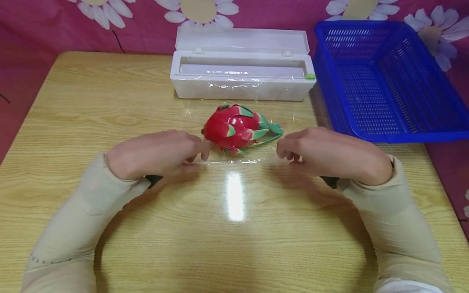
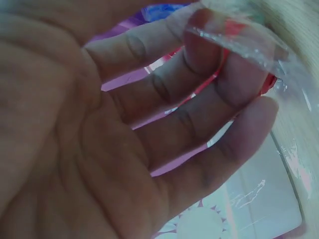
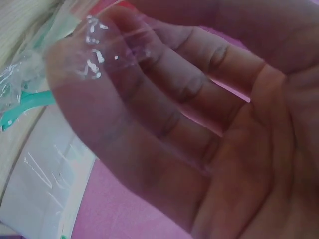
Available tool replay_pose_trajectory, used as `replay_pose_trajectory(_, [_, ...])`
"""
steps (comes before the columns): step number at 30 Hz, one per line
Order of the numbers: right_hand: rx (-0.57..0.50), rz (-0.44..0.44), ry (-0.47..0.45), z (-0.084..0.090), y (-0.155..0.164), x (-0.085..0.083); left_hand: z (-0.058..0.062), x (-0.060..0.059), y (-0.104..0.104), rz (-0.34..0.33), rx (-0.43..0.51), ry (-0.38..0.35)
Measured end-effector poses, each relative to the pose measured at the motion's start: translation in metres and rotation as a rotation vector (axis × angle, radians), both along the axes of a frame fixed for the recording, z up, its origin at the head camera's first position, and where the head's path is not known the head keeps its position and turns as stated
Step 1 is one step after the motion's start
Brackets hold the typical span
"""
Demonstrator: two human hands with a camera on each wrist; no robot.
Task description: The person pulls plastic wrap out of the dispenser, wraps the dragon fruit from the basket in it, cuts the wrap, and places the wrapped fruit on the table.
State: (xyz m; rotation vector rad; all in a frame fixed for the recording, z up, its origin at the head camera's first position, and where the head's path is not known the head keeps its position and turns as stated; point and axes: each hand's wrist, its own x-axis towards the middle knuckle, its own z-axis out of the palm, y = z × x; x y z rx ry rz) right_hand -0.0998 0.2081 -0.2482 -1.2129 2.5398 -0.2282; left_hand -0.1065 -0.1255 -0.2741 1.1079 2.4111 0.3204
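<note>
A red dragon fruit (image 1: 238, 126) with green-tipped scales lies on its side in the middle of the table, its green tail to the right. Clear cling film (image 1: 242, 162) stretches from the white dispenser box (image 1: 242, 90) to a front edge just before the fruit; whether it passes over or under the fruit I cannot tell. At the left end of that edge my left hand (image 1: 161, 152) pinches the film, seen across its fingertips (image 2: 249, 84) in the left wrist view. My right hand (image 1: 329, 152) pinches the other end, near the fruit's tail.
Behind the fruit the dispenser box has its lid raised, with a film roll (image 1: 242, 71) inside and a green slider (image 1: 310, 76) at its right end. A blue plastic basket (image 1: 366, 136) stands at the right. Pink flowered cloth (image 1: 146, 24) hangs behind the wooden table (image 1: 234, 252).
</note>
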Motion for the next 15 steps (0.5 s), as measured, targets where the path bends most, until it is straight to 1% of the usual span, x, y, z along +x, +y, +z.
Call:
replay_pose_trajectory(4, [-0.017,0.0,0.037,0.001,0.002,0.0,0.002,-0.001,-0.001,-0.011,0.001,0.044])
replay_pose_trajectory(8, [-0.056,0.014,0.08,0.001,0.005,-0.001,0.005,-0.001,-0.005,-0.024,0.028,0.128])
replay_pose_trajectory(10, [-0.076,0.023,0.097,0.001,0.007,-0.001,0.007,0.0,-0.007,-0.026,0.062,0.17])
replay_pose_trajectory(12, [-0.099,0.034,0.118,0.002,0.008,0.0,0.009,0.0,-0.008,-0.013,0.094,0.187])
replay_pose_trajectory(15, [-0.127,0.042,0.147,0.003,0.01,0.0,0.011,0.0,-0.009,0.007,0.122,0.181])
